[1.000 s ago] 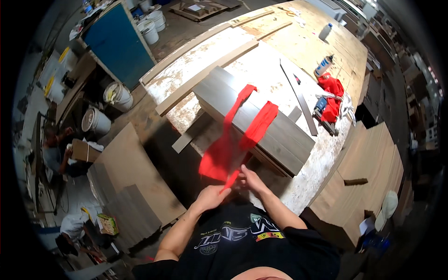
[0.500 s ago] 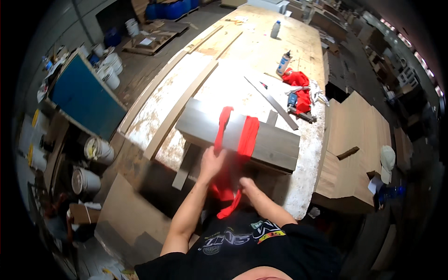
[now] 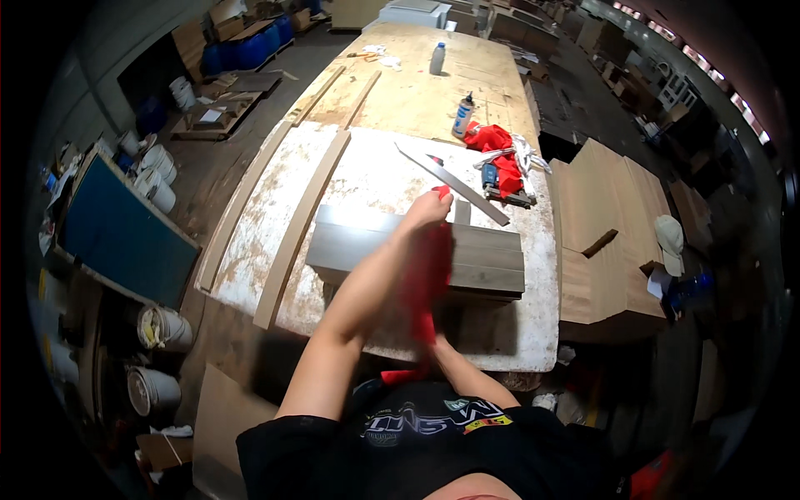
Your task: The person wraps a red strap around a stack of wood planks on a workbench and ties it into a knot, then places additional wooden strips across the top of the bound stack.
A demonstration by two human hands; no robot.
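Note:
A long stack of grey wood-grain boards (image 3: 487,254) lies across the near part of the table. My left hand (image 3: 429,208) reaches over the stack to its far side, closed on a red cloth strip (image 3: 427,271). The strip is blurred and hangs down across the front of the boards toward my body. Low in front of the stack, my right hand (image 3: 439,342) is closed at the strip's lower part; its fingers are mostly hidden by the red cloth. A loose red end (image 3: 400,377) shows near my shirt.
Beyond the boards, a metal straightedge (image 3: 467,193), a blue-and-black power tool (image 3: 500,183), a red cloth bundle (image 3: 492,137) and a glue bottle (image 3: 462,117) lie or stand on the table (image 3: 533,333). Long wood strips (image 3: 304,225) line its left. Wood panels (image 3: 604,275) are stacked at right.
My left hand has moved up and over the boards to their far side, pulling the red strip along. The loops lying over the boards have gone. The head view has shifted.

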